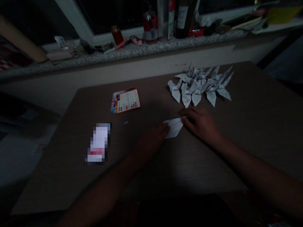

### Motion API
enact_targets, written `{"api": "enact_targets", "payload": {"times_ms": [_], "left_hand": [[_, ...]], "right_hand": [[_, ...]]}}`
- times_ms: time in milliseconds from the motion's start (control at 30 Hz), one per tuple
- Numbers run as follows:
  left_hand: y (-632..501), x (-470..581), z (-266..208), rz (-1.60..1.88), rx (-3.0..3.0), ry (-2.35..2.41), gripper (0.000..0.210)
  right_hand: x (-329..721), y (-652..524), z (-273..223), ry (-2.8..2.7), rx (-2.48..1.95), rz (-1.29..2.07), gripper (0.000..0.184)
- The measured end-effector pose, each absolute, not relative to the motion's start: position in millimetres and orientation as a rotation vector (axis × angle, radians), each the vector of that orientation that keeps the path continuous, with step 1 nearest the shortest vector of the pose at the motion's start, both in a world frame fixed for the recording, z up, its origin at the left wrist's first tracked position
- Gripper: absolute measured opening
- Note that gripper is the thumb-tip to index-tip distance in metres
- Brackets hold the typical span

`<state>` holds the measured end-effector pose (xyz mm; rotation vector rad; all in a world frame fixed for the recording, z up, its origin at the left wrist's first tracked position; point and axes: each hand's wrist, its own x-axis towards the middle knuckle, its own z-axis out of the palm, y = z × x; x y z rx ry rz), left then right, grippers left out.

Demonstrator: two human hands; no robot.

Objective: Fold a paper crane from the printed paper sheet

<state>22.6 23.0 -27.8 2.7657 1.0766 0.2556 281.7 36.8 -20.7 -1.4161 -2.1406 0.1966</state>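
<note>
A small piece of folded printed paper [174, 127] lies on the table between my hands, its outline angular. My left hand [153, 137] rests at its left side with the fingers together, their tips pressing on the paper and covering that edge. At the upper right corner is my right hand [200, 121], fingers stretched out and spread from the thumb, touching the paper near its tip. Just beyond the right hand stands a group of several folded paper cranes [196, 86], made of similar printed paper.
A printed card or leaflet [127, 100] lies at the back left of the table [151, 176]. Nearer sits a phone [98, 143] with a lit, blurred screen. Tiny white scraps [126, 122] are beside them. Bottles [150, 26] and clutter line the stone windowsill [132, 50]. The room is dim.
</note>
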Motion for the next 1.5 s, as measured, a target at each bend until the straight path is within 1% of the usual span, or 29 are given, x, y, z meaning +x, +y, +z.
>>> {"api": "enact_targets", "payload": {"times_ms": [67, 167, 267, 400, 533, 600, 700, 733, 1100, 1300, 1433, 1500], "left_hand": [[22, 24, -27, 0.239, 2.75, 1.071, 0.045], [21, 26, -27, 0.246, 2.737, 1.061, 0.045], [22, 27, -27, 0.214, 2.754, 1.064, 0.044], [20, 28, -28, 0.177, 2.808, 1.068, 0.047], [13, 26, -34, 0.15, 2.896, 1.035, 0.047], [8, 22, -38, 0.144, 2.92, 1.018, 0.05], [-2, 12, -39, 0.133, 2.9, 0.973, 0.064], [-5, 8, -38, 0.133, 2.886, 0.978, 0.065], [-23, -5, -32, 0.135, 2.764, 1.111, 0.065], [-18, -6, -27, 0.17, 2.757, 1.092, 0.061], [-11, -6, -20, 0.18, 2.789, 1.072, 0.055], [-6, -5, -17, 0.19, 2.813, 1.062, 0.052]], "right_hand": [[274, 33, -19, -2.288, -1.279, 0.079, 0.036], [261, 29, -24, -2.489, -1.114, 0.018, 0.049], [254, 27, -35, -2.606, -1.067, 0.052, 0.055], [255, 25, -45, -2.63, -1.088, 0.146, 0.063], [258, 23, -47, -2.602, -1.079, 0.235, 0.076], [258, 23, -47, -2.605, -1.08, 0.261, 0.078], [258, 23, -46, -2.619, -1.095, 0.286, 0.078], [258, 24, -46, -2.622, -1.099, 0.29, 0.078], [280, 29, -49, -2.626, -1.144, 0.288, 0.071], [294, 27, -51, -2.586, -1.267, 0.175, 0.07], [290, 25, -42, -2.572, -1.2, 0.097, 0.07], [288, 24, -36, -2.577, -1.113, 0.094, 0.063]]}}
